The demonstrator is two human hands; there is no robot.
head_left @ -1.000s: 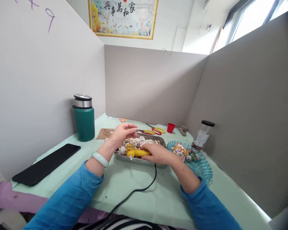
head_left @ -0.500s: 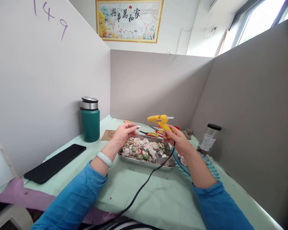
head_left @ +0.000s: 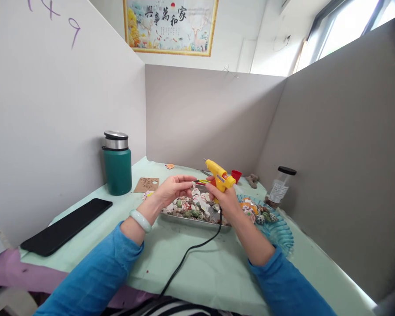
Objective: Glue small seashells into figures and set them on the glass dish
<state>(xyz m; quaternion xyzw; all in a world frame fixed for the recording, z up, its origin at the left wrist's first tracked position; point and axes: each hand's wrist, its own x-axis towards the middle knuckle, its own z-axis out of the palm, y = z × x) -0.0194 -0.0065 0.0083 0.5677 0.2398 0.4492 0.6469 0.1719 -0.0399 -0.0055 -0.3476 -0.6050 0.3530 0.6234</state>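
My right hand (head_left: 224,198) grips a yellow hot glue gun (head_left: 217,172) above a metal tray (head_left: 197,220) full of small shells, its nozzle pointing left. The gun's black cord (head_left: 187,254) runs down over the table's front edge. My left hand (head_left: 174,188) pinches a small shell I can barely make out, held just left of the nozzle over the tray. Both arms wear blue sleeves, and a pale bangle (head_left: 138,220) sits on my left wrist.
A blue glass dish (head_left: 279,232) with shells lies right of the tray. A green flask (head_left: 117,163), a brown card (head_left: 146,184), a black phone (head_left: 66,226), a red cup (head_left: 236,175), scissors and a dark-lidded jar (head_left: 281,185) stand on the green table. Grey partitions close three sides.
My right hand lifted the glue gun off the tray, raised it high, then lowered it toward my left hand. The left hand stayed over the tray, pinching.
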